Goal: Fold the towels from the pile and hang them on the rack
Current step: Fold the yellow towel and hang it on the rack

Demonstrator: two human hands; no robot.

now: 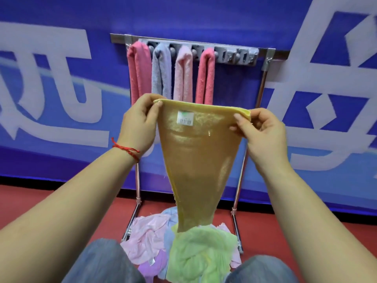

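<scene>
A yellow towel (195, 160) with a white label hangs stretched in front of me. My left hand (138, 123) pinches its top left corner and my right hand (263, 133) pinches its top right corner. Its lower end reaches the pile of towels (183, 246) on the floor, with green, pink, pale blue and purple ones. Behind it stands the metal rack (267, 56). Several folded towels hang from its clips: a dark pink one (138, 74), a grey-blue one (162, 72), a pale pink one (183, 74) and another dark pink one (206, 76).
The rack's clip bar (236, 55) has free clips at its right end. A blue banner wall (61, 88) with white characters stands right behind the rack. The floor (40, 201) is red. My knees (102, 260) frame the pile at the bottom.
</scene>
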